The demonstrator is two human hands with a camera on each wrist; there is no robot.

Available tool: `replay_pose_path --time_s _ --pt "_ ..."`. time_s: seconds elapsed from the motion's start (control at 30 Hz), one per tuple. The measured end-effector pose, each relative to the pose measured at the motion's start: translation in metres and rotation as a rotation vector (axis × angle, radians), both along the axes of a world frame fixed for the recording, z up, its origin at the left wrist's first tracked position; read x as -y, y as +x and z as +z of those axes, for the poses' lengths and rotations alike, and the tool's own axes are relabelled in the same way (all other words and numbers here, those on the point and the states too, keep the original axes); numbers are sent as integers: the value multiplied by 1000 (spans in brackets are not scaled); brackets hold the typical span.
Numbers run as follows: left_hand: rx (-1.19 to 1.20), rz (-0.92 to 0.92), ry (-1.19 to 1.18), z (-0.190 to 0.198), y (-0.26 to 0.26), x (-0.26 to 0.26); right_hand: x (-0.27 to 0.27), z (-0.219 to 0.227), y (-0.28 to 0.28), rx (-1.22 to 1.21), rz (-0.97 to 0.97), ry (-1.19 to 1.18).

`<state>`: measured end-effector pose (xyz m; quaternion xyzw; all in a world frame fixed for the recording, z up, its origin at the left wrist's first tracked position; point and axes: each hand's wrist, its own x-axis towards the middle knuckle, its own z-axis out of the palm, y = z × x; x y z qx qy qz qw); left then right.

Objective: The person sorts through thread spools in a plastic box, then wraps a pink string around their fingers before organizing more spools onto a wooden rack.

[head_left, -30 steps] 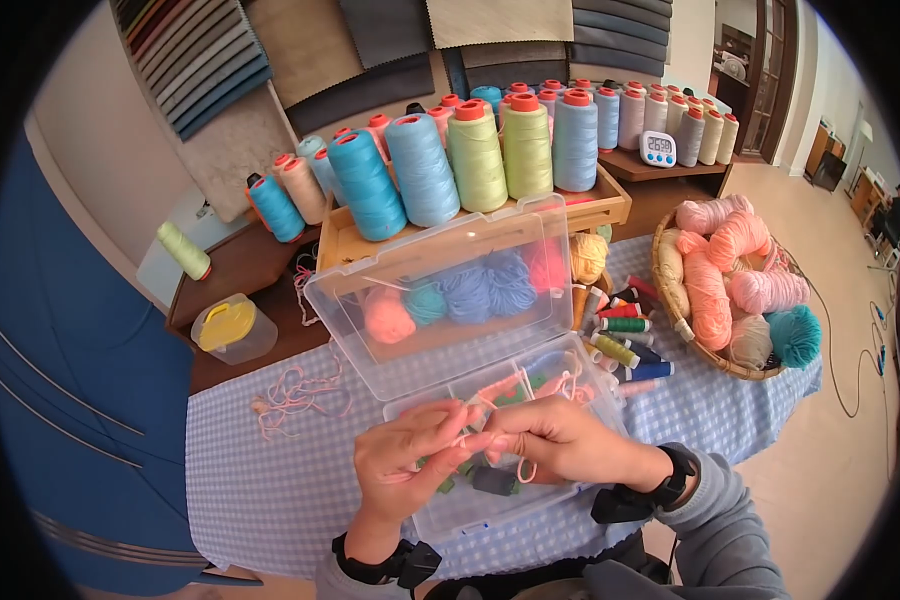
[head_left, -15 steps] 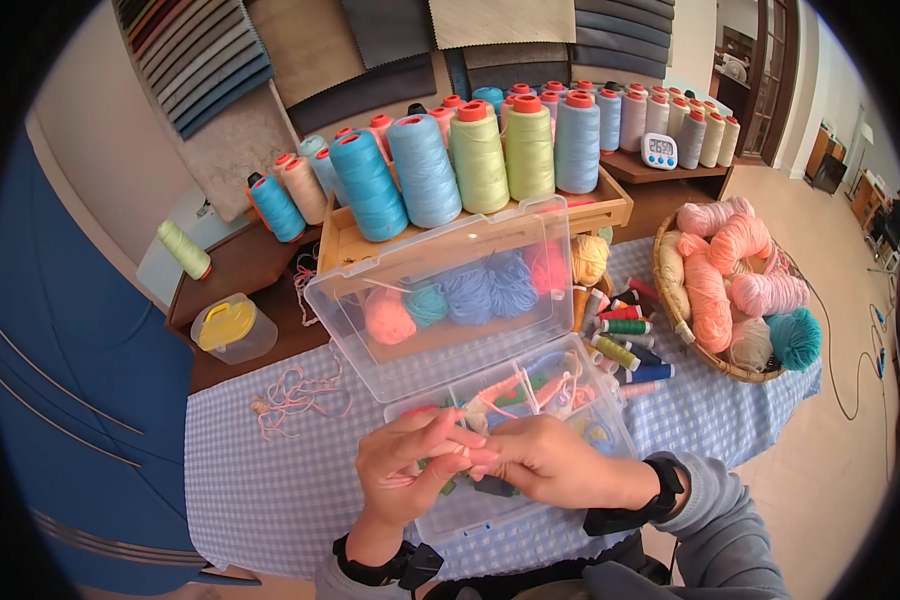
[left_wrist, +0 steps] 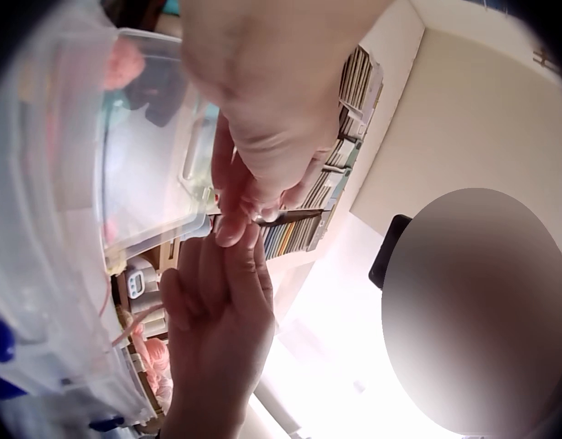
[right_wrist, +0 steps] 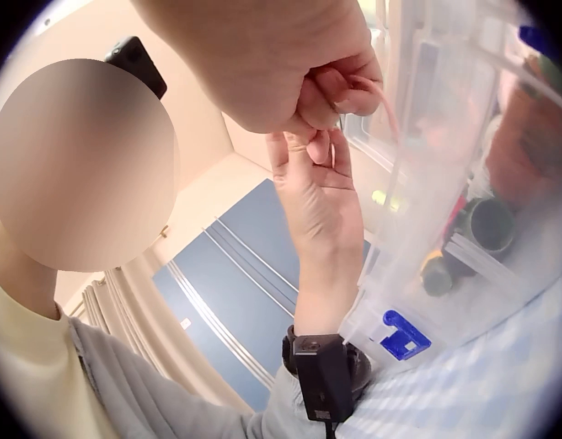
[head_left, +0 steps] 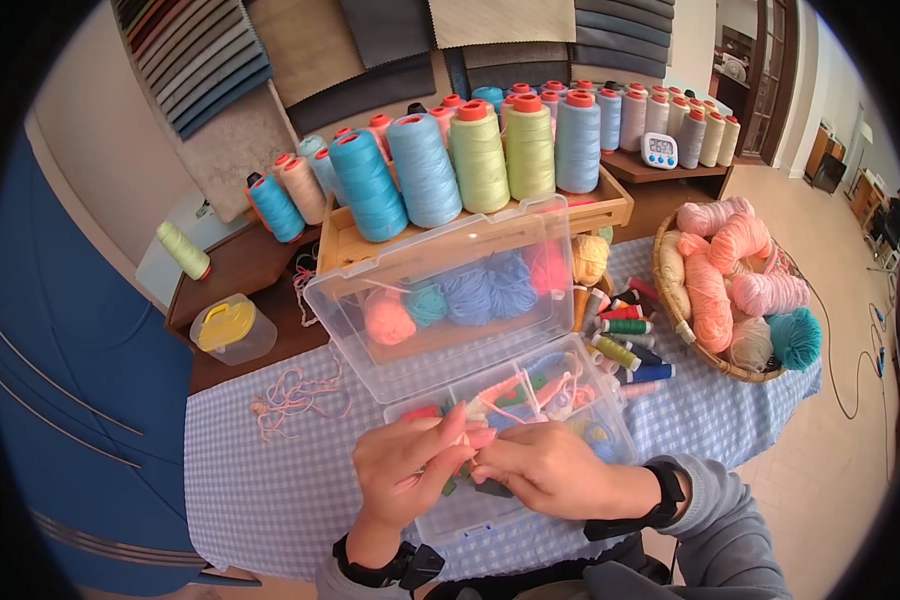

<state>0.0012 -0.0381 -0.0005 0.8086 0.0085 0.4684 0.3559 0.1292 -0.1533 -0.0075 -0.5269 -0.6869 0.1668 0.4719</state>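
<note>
Above the clear compartment box [head_left: 610, 425], both hands meet at the fingertips. The left hand [head_left: 405, 470] pinches a thin strand of pink yarn between thumb and fingers, its other fingers partly extended. Against it, the right hand [head_left: 565, 468] has its fingers curled, pinching the same yarn. A length of pink yarn [right_wrist: 385, 99] comes out of the right hand's curled fingers in the right wrist view. The exact shape of the yarn between the fingertips is mostly hidden. Spools and pink yarn pieces [head_left: 500, 392] lie in the box under the hands.
The box's raised lid [head_left: 440, 350] stands behind the hands. To the right are loose thread spools [head_left: 625, 325] and a basket [head_left: 670, 285] of yarn skeins. Tangled yarn [head_left: 295, 400] lies at the left, near a yellow-lidded tub [head_left: 235, 330]. Large cones [head_left: 480, 160] stand behind.
The right hand has turned and shifted slightly, its fingertips now lower against the left hand's. The yarn loop that hung beneath it no longer shows in the head view. The left hand has hardly moved.
</note>
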Motion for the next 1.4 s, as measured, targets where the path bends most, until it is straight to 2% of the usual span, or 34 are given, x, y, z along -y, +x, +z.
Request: replay_pose_path --time_s 0.07,0.13,0.17,0.53,0.6,0.77,0.83,0.97,1.03,1.1,1.13,1.2,1.33,1.4 --pt "-17 21 25 -1 2 -1 4 7 -1 10 -6 -14" --pt "-33 42 51 -3 2 -2 8 20 2 136 -69 -188" --pt "-47 50 66 -4 1 -3 9 20 3 136 -68 -188" --pt "-67 -29 49 -3 1 -1 5 31 21 252 -113 32" --pt "-98 -157 -78 -6 1 -2 4 30 20 241 -116 32" --pt "-67 -184 -201 -10 -3 0 3 26 18 182 -106 -18" --pt "-45 -188 -224 -12 -5 -2 1 22 15 86 -82 -83" --pt "4 -94 -132 -15 -5 -6 0 17 6 -19 -24 -208" --pt "24 -57 -88 -12 -3 -6 0 11 1 -192 8 -178" --pt "-8 56 14 -3 1 -3 2 13 1 -164 19 -227" --pt "-7 56 13 -2 1 -4 3 14 1 -136 31 -276" --pt "-87 135 176 1 0 -5 5 21 4 -106 36 -292" --pt "-120 99 67 2 4 -1 10 35 13 7 -5 -258" --pt "-224 1 24 0 3 -1 11 43 18 70 -10 -248"
